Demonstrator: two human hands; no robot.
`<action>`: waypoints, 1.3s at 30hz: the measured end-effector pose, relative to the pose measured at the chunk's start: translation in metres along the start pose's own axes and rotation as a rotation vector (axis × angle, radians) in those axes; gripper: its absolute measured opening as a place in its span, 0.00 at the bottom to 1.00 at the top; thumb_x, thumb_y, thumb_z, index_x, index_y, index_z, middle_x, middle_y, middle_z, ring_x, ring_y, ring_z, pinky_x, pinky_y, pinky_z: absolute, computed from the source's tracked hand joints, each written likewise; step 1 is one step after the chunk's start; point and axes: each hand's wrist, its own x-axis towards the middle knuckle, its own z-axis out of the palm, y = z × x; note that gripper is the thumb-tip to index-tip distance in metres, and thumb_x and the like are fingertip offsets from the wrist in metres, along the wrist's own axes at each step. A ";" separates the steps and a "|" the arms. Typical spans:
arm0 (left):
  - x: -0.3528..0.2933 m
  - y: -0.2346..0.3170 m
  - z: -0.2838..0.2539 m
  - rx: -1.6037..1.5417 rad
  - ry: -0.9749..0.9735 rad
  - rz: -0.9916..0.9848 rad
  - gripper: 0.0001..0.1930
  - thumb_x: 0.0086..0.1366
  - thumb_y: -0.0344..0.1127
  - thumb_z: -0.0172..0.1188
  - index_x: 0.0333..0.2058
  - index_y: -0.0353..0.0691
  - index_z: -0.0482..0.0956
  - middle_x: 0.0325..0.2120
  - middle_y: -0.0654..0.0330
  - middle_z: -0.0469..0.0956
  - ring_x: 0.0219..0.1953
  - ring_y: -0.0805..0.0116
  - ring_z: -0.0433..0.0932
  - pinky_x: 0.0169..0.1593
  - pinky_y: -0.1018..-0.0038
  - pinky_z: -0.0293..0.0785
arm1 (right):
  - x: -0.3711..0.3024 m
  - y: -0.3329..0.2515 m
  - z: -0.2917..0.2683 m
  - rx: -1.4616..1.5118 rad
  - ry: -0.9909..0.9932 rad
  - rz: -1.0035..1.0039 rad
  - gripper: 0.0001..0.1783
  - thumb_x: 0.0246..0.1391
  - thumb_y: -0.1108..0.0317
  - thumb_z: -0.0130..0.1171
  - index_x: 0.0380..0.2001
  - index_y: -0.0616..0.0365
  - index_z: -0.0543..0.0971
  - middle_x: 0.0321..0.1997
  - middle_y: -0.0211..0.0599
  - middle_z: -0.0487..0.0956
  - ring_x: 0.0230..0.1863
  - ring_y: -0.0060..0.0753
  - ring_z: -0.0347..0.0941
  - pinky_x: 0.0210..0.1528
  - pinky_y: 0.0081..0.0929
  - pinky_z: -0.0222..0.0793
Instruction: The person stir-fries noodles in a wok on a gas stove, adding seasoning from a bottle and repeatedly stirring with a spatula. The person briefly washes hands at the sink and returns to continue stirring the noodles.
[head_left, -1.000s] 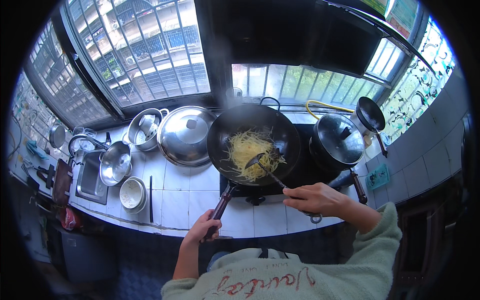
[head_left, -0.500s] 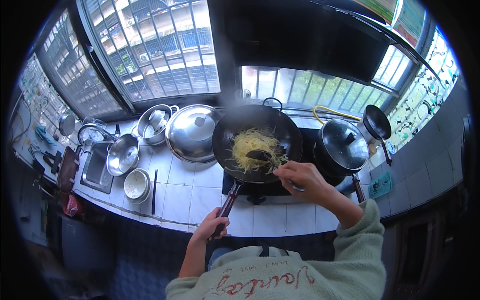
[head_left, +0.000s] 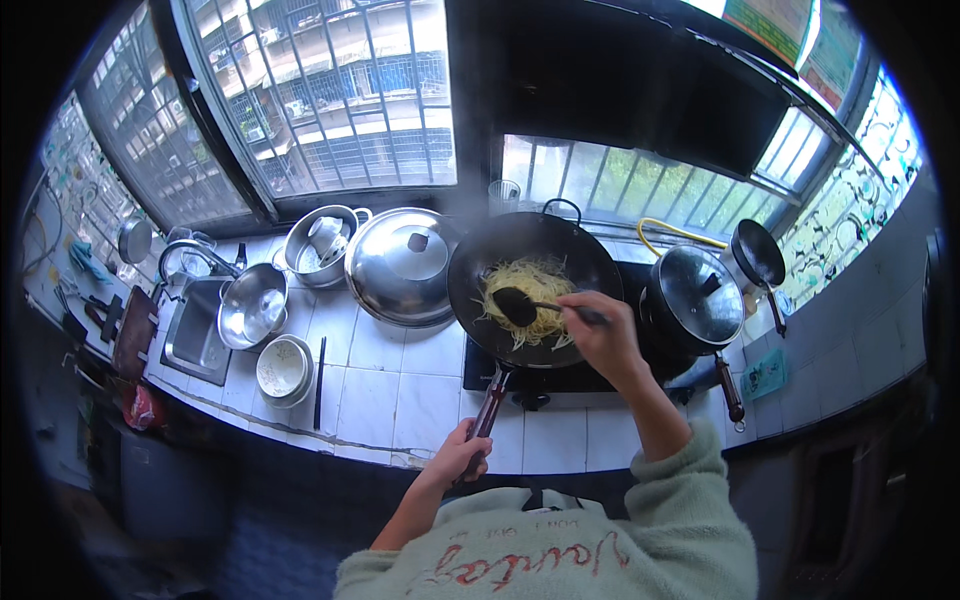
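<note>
A dark wok [head_left: 592, 258] sits on the stove with pale yellow shreds [head_left: 545, 275], like shredded potato, heaped in its middle. My left hand [head_left: 463, 452] is wrapped round the wok's reddish-brown handle [head_left: 490, 405], near its end. Over the wok's right side, my right hand [head_left: 603, 330] grips the handle of a black cooking spoon [head_left: 515, 306]. The spoon's rounded head rests on or just above the left part of the shreds; contact is hard to tell. Faint steam rises behind the wok.
A domed steel lid [head_left: 400, 265] lies close left of the wok. Farther left are a steel pot [head_left: 325, 245], a steel bowl [head_left: 252, 305], stacked bowls [head_left: 283, 370], dark chopsticks [head_left: 320, 385] and a sink [head_left: 200, 335]. A lidded pan [head_left: 697, 295] stands right.
My right hand has lifted and turned the spoon, its head now left and its handle pointing right. My left hand stays on the wok handle. The whole view has shifted slightly.
</note>
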 end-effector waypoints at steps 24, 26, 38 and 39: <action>0.006 0.006 -0.029 0.040 -0.138 -0.024 0.22 0.63 0.37 0.61 0.50 0.42 0.61 0.26 0.61 0.70 0.17 0.73 0.70 0.14 0.78 0.59 | -0.165 0.042 0.074 -0.205 0.172 0.107 0.31 0.54 0.61 0.67 0.57 0.64 0.72 0.41 0.49 0.78 0.39 0.54 0.78 0.38 0.43 0.75; 0.007 0.007 -0.031 0.050 -0.095 -0.035 0.22 0.64 0.37 0.61 0.51 0.41 0.61 0.26 0.61 0.70 0.17 0.73 0.70 0.14 0.78 0.59 | -0.171 0.046 0.075 -0.266 0.166 0.095 0.32 0.53 0.60 0.68 0.58 0.64 0.71 0.41 0.48 0.78 0.37 0.52 0.78 0.37 0.41 0.75; 0.014 0.008 -0.036 0.086 -0.103 -0.041 0.21 0.63 0.36 0.61 0.50 0.40 0.61 0.27 0.60 0.71 0.18 0.72 0.73 0.15 0.78 0.61 | -0.192 0.086 0.070 0.133 0.172 0.580 0.20 0.63 0.67 0.57 0.54 0.66 0.73 0.33 0.44 0.84 0.32 0.35 0.83 0.33 0.29 0.79; 0.015 0.009 -0.036 0.084 -0.105 -0.037 0.22 0.63 0.36 0.61 0.50 0.40 0.61 0.27 0.60 0.71 0.18 0.72 0.73 0.15 0.78 0.62 | -0.191 0.086 0.066 0.315 0.215 0.716 0.18 0.65 0.66 0.54 0.54 0.66 0.73 0.33 0.45 0.84 0.32 0.36 0.83 0.33 0.30 0.80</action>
